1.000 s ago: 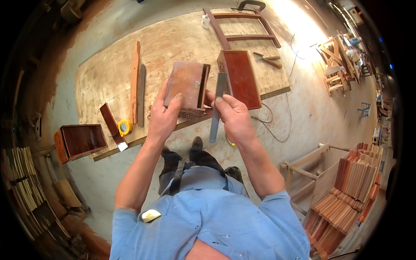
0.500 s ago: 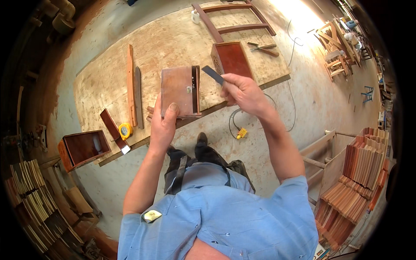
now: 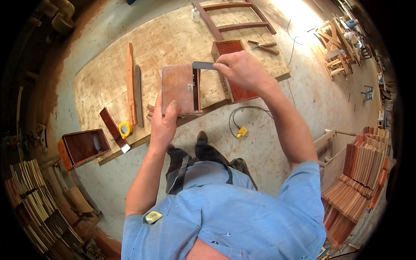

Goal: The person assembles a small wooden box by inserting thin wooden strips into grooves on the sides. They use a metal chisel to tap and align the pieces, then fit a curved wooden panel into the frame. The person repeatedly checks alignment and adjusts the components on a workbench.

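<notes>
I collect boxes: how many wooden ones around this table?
3: brown box in the left hand; dark box at the table's left end; red box partly behind the right hand.

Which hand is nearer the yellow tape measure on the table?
Left. The left hand, gripping the wooden box, is just right of the tape measure; the right hand, holding a grey strip, is much farther right.

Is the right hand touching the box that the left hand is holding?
Apart. The head view shows bench between the right hand and the box; the grey strip it holds points boxward.
</notes>
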Tool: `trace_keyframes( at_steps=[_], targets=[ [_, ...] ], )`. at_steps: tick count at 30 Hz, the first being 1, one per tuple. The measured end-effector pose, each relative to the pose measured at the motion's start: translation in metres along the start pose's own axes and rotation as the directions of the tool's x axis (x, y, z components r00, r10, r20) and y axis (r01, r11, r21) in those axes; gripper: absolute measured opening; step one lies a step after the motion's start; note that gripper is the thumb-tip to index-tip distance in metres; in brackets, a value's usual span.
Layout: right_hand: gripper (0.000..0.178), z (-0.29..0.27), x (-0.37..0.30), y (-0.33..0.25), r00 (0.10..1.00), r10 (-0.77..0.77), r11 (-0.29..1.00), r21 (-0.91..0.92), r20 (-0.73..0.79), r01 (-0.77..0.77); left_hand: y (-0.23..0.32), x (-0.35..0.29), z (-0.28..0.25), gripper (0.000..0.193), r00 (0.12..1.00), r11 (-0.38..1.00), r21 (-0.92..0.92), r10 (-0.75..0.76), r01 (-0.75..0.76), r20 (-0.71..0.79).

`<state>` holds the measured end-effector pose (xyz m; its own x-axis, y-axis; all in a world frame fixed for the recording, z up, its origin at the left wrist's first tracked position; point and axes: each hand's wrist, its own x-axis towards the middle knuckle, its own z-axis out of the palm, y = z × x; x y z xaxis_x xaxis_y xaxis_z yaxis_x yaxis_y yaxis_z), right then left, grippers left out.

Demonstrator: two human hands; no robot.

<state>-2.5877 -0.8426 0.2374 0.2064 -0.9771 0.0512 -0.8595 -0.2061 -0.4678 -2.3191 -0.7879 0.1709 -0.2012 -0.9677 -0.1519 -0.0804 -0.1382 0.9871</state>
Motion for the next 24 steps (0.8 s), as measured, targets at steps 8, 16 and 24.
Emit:
trace_keyframes(
  at_steps=[8,16,24],
  targets=[
    [0.026,-0.008,0.01,0.0,0.996,0.0,1.0,-0.027,0.084,0.002,0.001,0.0,0.001,0.067,1.0,0.999,-0.032,0.007,-0.007,0.0],
    [0.027,-0.009,0.013,0.0,0.993,0.015,1.0,-0.006,0.116,-0.015,-0.001,0.001,0.0,0.067,1.0,1.0,-0.027,0.002,-0.002,0.006],
    [0.027,-0.011,0.01,-0.003,0.993,0.04,0.999,0.008,0.115,-0.041,0.006,0.0,0.002,0.068,1.0,1.0,-0.018,-0.021,0.021,0.0]
  ],
)
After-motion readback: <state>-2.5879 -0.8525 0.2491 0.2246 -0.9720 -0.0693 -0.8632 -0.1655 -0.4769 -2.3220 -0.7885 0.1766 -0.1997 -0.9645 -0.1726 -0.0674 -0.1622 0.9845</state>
